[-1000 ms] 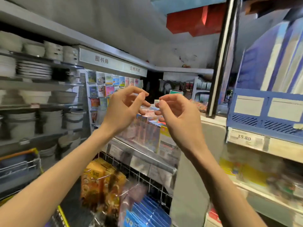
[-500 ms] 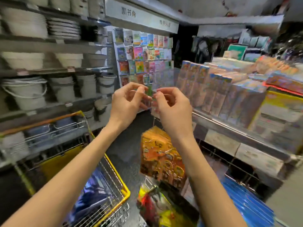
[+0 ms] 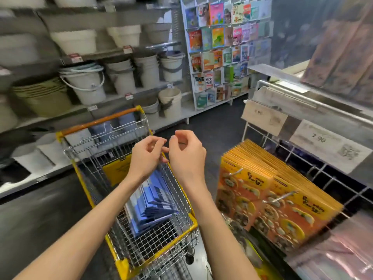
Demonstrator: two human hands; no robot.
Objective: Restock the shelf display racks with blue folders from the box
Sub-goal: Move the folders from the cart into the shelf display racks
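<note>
I see my left hand (image 3: pixel 148 156) and right hand (image 3: pixel 186 156) raised close together, fingers curled; I cannot tell whether they pinch anything. Below them the stack of blue plastic folders (image 3: pixel 153 205) lies in the yellow-framed wire shopping trolley (image 3: pixel 192 221), beside orange packs (image 3: pixel 268 190) hanging on pegs.
</note>
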